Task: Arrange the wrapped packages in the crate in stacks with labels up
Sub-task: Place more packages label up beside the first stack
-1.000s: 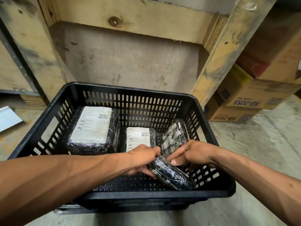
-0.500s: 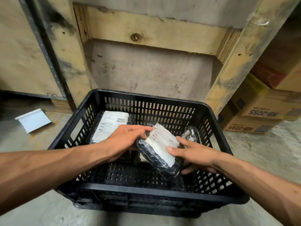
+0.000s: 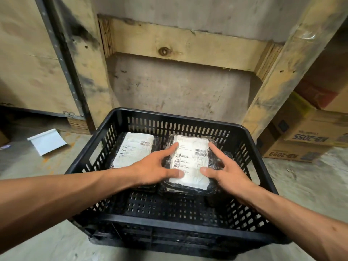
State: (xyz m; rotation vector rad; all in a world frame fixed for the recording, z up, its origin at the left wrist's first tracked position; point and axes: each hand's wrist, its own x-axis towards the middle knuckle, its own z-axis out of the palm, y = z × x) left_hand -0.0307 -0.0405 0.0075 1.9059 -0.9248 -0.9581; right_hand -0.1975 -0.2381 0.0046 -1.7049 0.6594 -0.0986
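Now flat, package (image 3: 190,161) between two hands; two labels up

Packages (image 3: 190,161) in crate (image 3: 250,134) (side by side)

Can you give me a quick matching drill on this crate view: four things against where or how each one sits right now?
Things:
1. left hand
2. right hand
3. left package
4. white sheet

Places:
A. on the floor, left of the crate
B. flat at the crate's back left, label up, untouched
C. fingers spread on the right side of the middle package
D. fingers spread on the left side of the middle package

Pairs: 1-D, 2-C, 3-B, 4-A
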